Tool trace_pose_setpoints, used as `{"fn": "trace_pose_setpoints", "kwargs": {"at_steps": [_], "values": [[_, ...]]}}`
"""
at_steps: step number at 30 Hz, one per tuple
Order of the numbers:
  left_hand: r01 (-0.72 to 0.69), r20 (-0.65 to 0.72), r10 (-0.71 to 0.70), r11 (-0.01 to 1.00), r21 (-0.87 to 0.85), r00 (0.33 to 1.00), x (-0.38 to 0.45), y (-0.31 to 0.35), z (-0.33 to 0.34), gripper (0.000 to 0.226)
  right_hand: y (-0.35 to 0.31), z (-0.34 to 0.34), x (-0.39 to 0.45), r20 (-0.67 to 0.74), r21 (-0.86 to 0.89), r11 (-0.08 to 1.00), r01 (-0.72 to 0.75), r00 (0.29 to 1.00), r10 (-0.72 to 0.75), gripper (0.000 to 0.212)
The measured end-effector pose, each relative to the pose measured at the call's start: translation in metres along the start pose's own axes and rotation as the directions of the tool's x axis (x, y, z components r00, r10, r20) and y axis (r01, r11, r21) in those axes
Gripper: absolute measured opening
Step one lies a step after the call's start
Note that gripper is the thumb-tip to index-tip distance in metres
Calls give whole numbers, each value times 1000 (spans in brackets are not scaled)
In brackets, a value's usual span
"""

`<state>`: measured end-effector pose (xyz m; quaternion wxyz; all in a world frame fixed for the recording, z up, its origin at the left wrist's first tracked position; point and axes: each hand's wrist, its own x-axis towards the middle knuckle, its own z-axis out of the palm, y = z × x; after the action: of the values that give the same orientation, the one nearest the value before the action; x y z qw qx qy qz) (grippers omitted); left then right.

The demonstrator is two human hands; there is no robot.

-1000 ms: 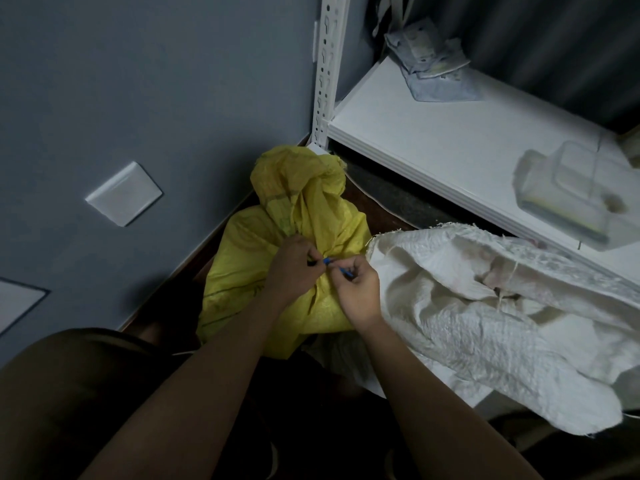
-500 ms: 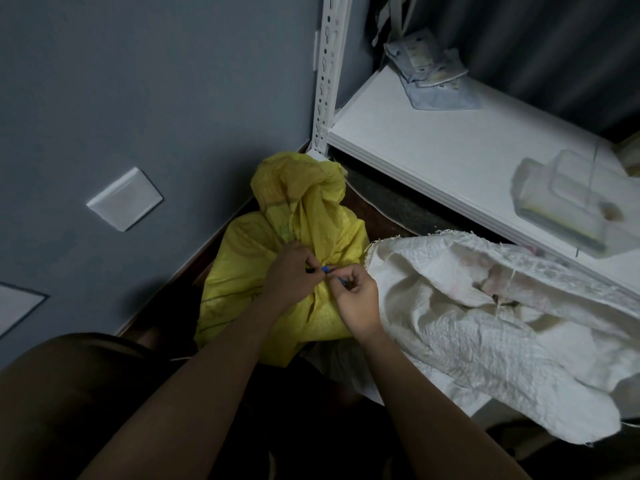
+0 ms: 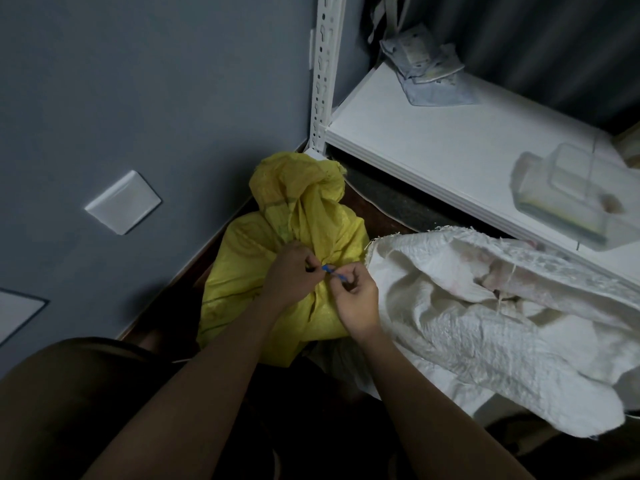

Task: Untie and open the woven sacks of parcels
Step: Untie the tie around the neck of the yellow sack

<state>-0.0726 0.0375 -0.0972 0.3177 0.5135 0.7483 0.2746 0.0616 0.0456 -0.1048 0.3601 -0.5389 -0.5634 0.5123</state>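
A yellow woven sack (image 3: 242, 271) stands on the floor against the grey wall, its neck bunched and its top flopping back. A blue tie (image 3: 331, 272) runs across that neck. My left hand (image 3: 292, 275) grips the gathered neck and pinches one end of the tie. My right hand (image 3: 356, 299) pinches the other end, fingers curled. To the right lies a white woven sack (image 3: 485, 327), its mouth open with pale parcels showing inside.
A white metal shelf (image 3: 433, 147) with a slotted upright post (image 3: 323, 71) stands behind the sacks. On it lie folded packets (image 3: 426, 67) and a clear plastic box (image 3: 571, 202). A white wall plate (image 3: 123, 202) sits on the grey wall at the left.
The hands have stayed at the yellow sack's neck; the right hand has drawn slightly to the right, showing more of the blue tie. The camera has tilted a little.
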Motion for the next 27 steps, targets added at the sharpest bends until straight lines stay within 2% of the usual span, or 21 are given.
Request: {"fn": "trace_pose_setpoints", "kwargs": {"at_steps": [4, 17, 27], "values": [[-13, -5, 13, 1000, -6, 1000, -1, -1, -1, 20, 1, 1, 1, 18, 27, 999, -22, 1000, 21, 23], [-9, -4, 9, 1000, -1, 1000, -1, -2, -2, 20, 5, 1, 3, 37, 36, 999, -34, 999, 33, 10], [-13, 2, 13, 1000, 6, 1000, -1, -1, -1, 16, 6, -1, 4, 36, 64, 997, -41, 999, 38, 26]]}}
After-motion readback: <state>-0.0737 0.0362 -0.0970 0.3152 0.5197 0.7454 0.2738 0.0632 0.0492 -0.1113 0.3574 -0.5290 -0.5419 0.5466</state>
